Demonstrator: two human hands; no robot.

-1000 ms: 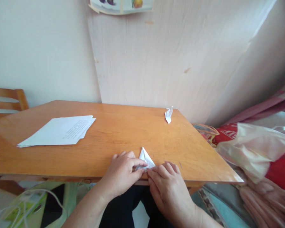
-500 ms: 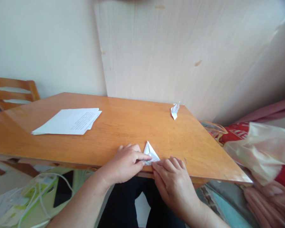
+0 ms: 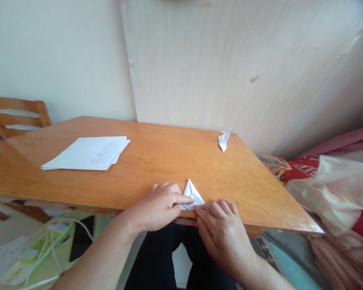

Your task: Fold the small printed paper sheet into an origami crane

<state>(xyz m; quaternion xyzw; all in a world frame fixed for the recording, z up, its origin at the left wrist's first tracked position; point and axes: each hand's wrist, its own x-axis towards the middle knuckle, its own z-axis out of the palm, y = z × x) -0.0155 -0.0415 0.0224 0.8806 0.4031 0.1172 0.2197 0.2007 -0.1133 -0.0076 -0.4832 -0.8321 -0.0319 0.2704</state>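
A small white sheet of folded paper (image 3: pixel 194 196), shaped like a triangle with its point facing away from me, lies at the table's front edge. My left hand (image 3: pixel 161 204) comes in from the left, index finger pressed on the paper's face and thumb by its lower left corner; the other fingers are curled. At the lower right corner, my right hand (image 3: pixel 219 221) has its fingers closed together, thumb and index fingertip pinching the corner. Printed marks show near the paper's lower edge, which the fingers partly cover.
On the wooden table (image 3: pixel 157 153), a stack of printed paper (image 3: pixel 87 153) lies at left and a folded paper figure (image 3: pixel 224 141) stands at the far right. A chair (image 3: pixel 18 114) is beyond the left end. Cables and a power strip (image 3: pixel 48 241) lie below; a plastic bag (image 3: pixel 332 189) is at right.
Both hands stay on the folded paper in nearly the same pose. The whole view has shifted very slightly.
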